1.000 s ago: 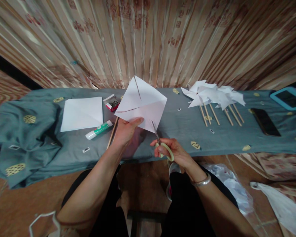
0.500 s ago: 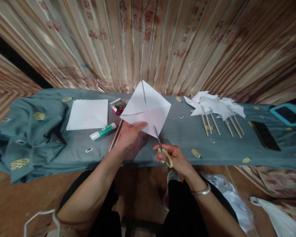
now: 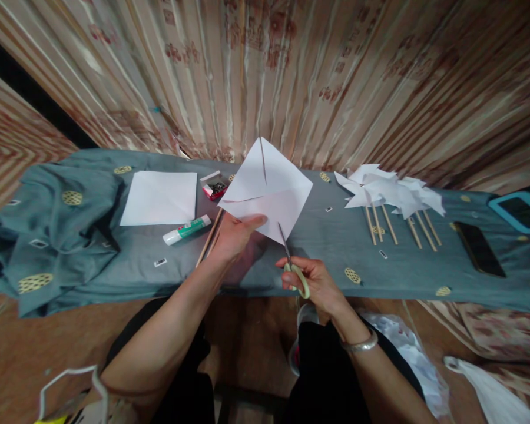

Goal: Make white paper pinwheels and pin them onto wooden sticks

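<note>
My left hand [image 3: 238, 234] grips a square sheet of white paper [image 3: 274, 176] by its lower left edge, thumb on top. The sheet is turned like a diamond and has slits running inward from its top and left corners. In my right hand [image 3: 311, 280] is a pair of scissors [image 3: 297, 278] with pale green handles. Its blades reach into the paper near the bottom corner. Under my left wrist lie thin wooden sticks [image 3: 209, 238]. A small open red box [image 3: 214, 187] holding little dark metal pieces sits just left of the sheet.
A stack of white paper [image 3: 159, 199] and a glue stick [image 3: 186, 229] lie to the left. Several white paper pinwheels [image 3: 380, 188] on sticks rest to the right, near a black phone [image 3: 480, 248] and a blue-framed device [image 3: 521, 211]. A grey-green cloth [image 3: 136, 277] covers the table.
The view has shifted slightly. The scissors stay at the paper's lower corner, and both hands keep nearly the same hold.
</note>
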`<act>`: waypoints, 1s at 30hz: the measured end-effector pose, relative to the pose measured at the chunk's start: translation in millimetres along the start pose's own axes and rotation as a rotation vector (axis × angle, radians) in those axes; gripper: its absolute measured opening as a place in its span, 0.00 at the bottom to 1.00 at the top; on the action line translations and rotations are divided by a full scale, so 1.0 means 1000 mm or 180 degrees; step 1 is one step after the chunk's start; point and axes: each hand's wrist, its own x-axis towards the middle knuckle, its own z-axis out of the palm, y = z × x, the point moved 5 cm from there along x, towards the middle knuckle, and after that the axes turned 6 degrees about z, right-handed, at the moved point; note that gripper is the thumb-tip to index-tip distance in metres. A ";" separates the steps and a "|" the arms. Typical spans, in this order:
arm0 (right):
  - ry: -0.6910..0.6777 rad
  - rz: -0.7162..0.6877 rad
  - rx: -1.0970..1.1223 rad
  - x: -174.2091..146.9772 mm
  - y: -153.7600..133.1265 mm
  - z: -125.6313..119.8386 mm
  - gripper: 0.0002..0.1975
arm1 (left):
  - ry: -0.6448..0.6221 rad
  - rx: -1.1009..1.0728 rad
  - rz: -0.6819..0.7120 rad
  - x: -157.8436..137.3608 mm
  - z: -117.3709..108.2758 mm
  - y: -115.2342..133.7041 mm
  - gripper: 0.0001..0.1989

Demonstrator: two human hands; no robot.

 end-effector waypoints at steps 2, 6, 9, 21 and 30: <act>0.0042 0.0031 -0.0009 0.000 0.001 0.000 0.24 | -0.0024 -0.0016 -0.0035 0.000 0.000 0.000 0.25; 0.0013 -0.0026 -0.0078 0.000 0.002 -0.001 0.23 | -0.0073 0.0018 0.0008 -0.001 0.002 0.001 0.25; -0.0007 -0.0118 -0.0140 0.000 0.002 -0.002 0.23 | -0.0095 0.0110 0.0016 -0.004 0.004 0.001 0.23; 0.0113 -0.0020 -0.0039 0.001 0.000 -0.003 0.24 | -0.0098 0.0241 -0.0015 -0.005 0.001 -0.008 0.18; 0.0154 -0.0023 -0.0043 0.001 0.000 -0.003 0.23 | -0.0120 0.0270 -0.0087 -0.010 0.005 -0.003 0.16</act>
